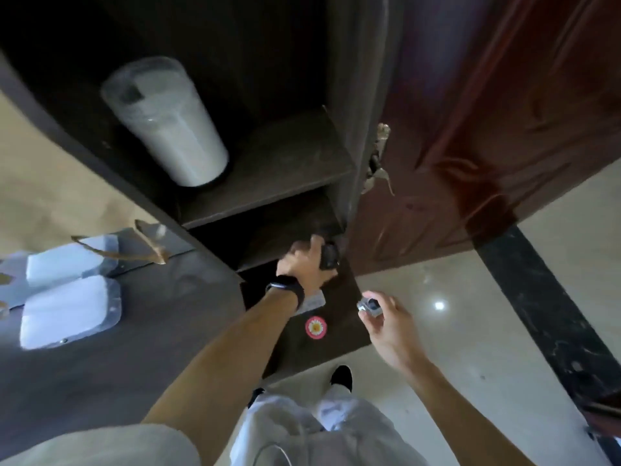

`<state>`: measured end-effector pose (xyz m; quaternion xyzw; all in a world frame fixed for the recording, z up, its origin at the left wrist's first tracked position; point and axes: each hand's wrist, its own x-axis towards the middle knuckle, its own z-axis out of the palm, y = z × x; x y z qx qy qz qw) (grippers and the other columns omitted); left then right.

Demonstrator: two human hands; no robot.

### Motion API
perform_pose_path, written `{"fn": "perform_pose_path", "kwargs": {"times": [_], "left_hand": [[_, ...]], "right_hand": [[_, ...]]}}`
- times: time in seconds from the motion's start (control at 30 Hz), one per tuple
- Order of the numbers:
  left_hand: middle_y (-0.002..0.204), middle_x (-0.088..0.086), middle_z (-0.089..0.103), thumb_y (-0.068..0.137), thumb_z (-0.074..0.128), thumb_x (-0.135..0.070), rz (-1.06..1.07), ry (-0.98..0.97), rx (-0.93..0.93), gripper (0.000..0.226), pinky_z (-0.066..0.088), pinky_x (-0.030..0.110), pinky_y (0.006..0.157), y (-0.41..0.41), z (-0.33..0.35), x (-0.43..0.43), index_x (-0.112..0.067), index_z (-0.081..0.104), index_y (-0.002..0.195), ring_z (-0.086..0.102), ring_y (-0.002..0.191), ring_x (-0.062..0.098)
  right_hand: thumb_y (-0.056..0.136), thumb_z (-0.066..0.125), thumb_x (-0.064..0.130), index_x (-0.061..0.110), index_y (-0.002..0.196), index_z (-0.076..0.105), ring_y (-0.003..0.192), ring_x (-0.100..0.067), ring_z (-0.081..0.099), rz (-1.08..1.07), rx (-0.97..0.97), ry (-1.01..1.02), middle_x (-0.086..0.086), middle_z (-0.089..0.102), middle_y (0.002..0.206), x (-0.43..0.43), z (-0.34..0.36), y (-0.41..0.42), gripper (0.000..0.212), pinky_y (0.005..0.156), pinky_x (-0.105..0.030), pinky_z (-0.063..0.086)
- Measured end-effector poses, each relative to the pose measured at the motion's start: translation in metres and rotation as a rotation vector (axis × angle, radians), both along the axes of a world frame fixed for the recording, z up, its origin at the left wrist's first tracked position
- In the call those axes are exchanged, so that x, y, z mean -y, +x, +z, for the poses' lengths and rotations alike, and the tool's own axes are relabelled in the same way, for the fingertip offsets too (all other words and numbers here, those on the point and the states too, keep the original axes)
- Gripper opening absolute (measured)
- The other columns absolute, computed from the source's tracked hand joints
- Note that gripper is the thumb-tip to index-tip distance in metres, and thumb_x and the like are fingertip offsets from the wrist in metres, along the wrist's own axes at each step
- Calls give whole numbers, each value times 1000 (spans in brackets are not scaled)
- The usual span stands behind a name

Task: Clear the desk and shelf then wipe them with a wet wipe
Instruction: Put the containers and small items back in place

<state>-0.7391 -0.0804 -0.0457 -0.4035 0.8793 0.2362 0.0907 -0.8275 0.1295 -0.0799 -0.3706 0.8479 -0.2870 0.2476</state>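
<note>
Though blurred, dark object (pixel 329 256) in left hand (pixel 306 265).

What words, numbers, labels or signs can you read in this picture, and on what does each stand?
None can be read.
On the side of the dark wooden shelf unit, a round red sticker: pale centre, too blurred to read.
Beside it, a white rectangular label: print too blurred.
In the right hand, a small grey object: no readable marking.
In the left hand, a black object: no readable marking.
</note>
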Motion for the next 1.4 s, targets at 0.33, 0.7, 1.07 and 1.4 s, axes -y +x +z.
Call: {"fn": "perform_pose_path", "kwargs": {"times": [0.33, 0.7, 1.07, 1.4], "left_hand": [[120, -1, 62, 80, 66, -57, 350, 92, 35, 59, 47, 36, 89, 209, -31, -9, -25, 42, 124, 48, 118, 22], [123, -10, 58, 79, 72, -44, 461, 105, -25, 58, 47, 36, 84, 340, -62, 62, -27, 42, 125, 46, 110, 22], [156, 14, 32, 79, 72, -42, 348, -138, -238, 61, 52, 44, 93, 400, -83, 37, -27, 48, 134, 56, 119, 36], [162, 6, 21, 80, 63, -52, 120, -142, -14, 83, 40, 53, 108, 396, -89, 24, -30, 29, 153, 35, 143, 25]], "right_hand": [[90, 68, 38, 32, 119, 62, 89, -4, 61, 500, 13, 48, 12, 62, 97, 121, 7, 95, 30, 81, -10, 43], [88, 71, 30, 23, 115, 57, 94, -22, 61, 519, -83, 188, -2, 56, 104, 220, -39, 232, 31, 79, -34, 51], [82, 75, 43, 15, 148, 34, 120, -28, 53, 392, -212, 190, -13, 42, 140, 200, -48, 259, 83, 94, -40, 54], [93, 36, 64, 24, 158, 11, 148, -27, 26, 634, -446, 325, -8, 15, 165, 159, -51, 272, 81, 116, -42, 32]]}}
